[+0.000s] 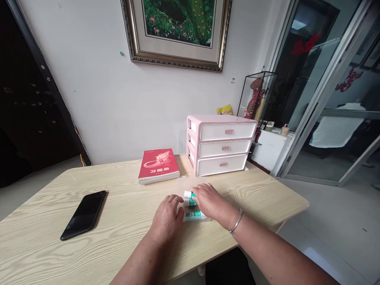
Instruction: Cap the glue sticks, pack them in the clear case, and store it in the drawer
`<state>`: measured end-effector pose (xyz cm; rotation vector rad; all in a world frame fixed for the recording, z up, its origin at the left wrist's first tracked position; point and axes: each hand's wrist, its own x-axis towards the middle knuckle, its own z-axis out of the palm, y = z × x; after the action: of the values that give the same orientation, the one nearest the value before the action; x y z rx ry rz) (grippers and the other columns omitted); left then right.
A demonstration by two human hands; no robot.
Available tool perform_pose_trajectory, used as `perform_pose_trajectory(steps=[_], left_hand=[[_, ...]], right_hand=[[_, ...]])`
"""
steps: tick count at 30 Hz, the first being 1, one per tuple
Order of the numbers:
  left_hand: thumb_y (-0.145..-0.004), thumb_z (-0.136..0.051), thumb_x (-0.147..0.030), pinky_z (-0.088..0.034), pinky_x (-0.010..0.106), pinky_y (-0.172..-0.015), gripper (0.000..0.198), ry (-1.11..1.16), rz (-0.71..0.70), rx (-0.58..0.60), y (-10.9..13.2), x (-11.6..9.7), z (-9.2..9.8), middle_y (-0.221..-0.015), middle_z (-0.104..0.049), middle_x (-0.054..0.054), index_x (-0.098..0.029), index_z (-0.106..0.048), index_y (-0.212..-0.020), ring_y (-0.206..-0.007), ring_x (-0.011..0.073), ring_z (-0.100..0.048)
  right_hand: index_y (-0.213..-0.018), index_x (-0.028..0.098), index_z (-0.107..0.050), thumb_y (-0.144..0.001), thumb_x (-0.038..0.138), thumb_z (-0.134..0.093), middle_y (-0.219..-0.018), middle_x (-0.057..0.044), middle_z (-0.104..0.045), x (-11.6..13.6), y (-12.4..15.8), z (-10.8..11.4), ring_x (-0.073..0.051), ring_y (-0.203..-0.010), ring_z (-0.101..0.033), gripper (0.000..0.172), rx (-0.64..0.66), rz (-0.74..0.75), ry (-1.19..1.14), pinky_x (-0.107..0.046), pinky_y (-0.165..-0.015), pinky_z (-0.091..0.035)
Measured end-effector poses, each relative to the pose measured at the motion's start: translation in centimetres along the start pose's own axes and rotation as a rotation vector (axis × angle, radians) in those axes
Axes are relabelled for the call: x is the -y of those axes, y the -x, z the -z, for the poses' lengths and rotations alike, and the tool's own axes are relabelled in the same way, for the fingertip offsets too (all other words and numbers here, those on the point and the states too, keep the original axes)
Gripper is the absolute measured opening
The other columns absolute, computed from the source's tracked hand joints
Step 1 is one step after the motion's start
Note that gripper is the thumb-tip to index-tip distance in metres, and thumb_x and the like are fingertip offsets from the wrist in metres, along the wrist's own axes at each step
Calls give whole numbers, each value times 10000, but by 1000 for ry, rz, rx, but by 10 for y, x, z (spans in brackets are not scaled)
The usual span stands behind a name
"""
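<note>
My right hand is closed on a white and green glue stick, its white ribbed end pointing left. A second glue stick lies just below it, and another glue stick lies closer to me. These two lie in a shallow clear plastic box, and a translucent flap, probably its lid, extends behind. At the box's left end my left hand has its fingers curled around the edge, with thumb and forefinger near the ends of the sticks. My right fingertips are partly hidden.
A red book on top of a stack lies behind my left hand. To its right stands a pink and white drawer unit. A black phone rests at left on the wooden table. The table's right corner juts over the floor.
</note>
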<state>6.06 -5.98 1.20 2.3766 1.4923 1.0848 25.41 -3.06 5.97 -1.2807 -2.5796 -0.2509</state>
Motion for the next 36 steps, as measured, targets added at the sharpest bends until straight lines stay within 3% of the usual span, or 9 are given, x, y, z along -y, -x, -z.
perform_pose_trajectory(steps=[4, 9, 12, 17, 23, 27, 36], left_hand=[[-863, -484, -142, -477, 410, -925, 289, -82, -70, 35, 0, -3, 0, -1131, -640, 101, -208, -654, -1087, -1040, 255, -580], [-921, -491, -238, -431, 439, -884, 232, -266, -99, 111, 0, -15, 3, -1116, -659, 92, -231, -679, -1057, -1005, 273, -552], [-957, -458, -283, -393, 451, -892, 247, -293, -100, 73, 0, -19, 3, -1158, -659, 86, -239, -671, -1073, -1096, 296, -517], [-994, -403, -392, -352, 483, -949, 313, -297, -169, 115, -1, -23, 0, -1267, -626, 81, -260, -645, -1142, -1265, 334, -429], [-978, -427, -444, -380, 464, -890, 351, -309, -161, 112, 0, -30, 0, -1012, -665, 86, -222, -617, -1172, -1035, 297, -528], [-967, -461, -412, -382, 455, -895, 313, -291, -163, 78, 0, -29, -1, -1058, -653, 92, -215, -633, -1139, -1048, 289, -525], [-947, -491, -275, -381, 423, -831, 249, -203, -203, 57, -1, -24, 4, -876, -731, 48, -246, -720, -855, -1002, 268, -567]], right_hand=[[-1007, 164, -609, -964, 190, -500, -928, -110, -633, 7, 2, 1, -247, -885, -562, 120, 8, -5, 57, -354, -808, -363], [-966, 154, -621, -944, 169, -499, -910, -126, -654, 12, 3, 3, -263, -874, -590, 125, 59, -35, 36, -362, -786, -382], [-998, 159, -616, -951, 143, -477, -947, -117, -661, 10, 1, 2, -253, -906, -595, 147, -1, -106, -11, -350, -797, -389], [-1117, 176, -594, -991, 208, -465, -1038, -88, -661, 5, 0, -2, -230, -975, -589, 183, -141, -207, -137, -321, -862, -402], [-1143, 181, -600, -981, 196, -485, -1046, -76, -668, 4, 7, 2, -220, -979, -596, 200, -117, -231, -196, -307, -864, -418], [-1132, 188, -599, -975, 185, -487, -1033, -78, -659, 1, 10, -2, -225, -983, -586, 193, -128, -208, -143, -318, -870, -408], [-1022, 189, -610, -933, 145, -529, -940, -75, -654, 16, 8, -15, -227, -925, -578, 129, -73, -96, -40, -331, -821, -386]])
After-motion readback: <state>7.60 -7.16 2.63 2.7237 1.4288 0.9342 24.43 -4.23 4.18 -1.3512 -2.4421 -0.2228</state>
